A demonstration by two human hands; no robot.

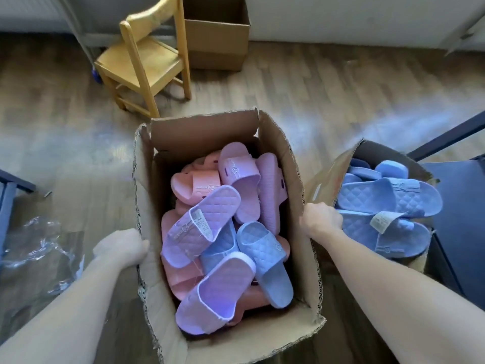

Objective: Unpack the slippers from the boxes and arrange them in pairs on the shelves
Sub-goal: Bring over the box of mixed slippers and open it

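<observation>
An open cardboard box (207, 127) stands on the floor in front of me, full of loose slippers: pink ones (195, 186), lilac ones (204, 222) and a blue one (265, 258). My left hand (123, 246) grips the box's left wall from outside. My right hand (321, 219) grips its right wall. A second box (322, 179) stands close on the right, and holds blue quilted slippers (388, 195) with paper tags.
A small wooden chair (147, 56) and a third open cardboard box (217, 35) stand against the far wall. Crumpled clear plastic (44, 248) lies on the wooden floor at left. Dark furniture (459, 214) flanks the right box; a dark frame edge (8, 200) is at far left.
</observation>
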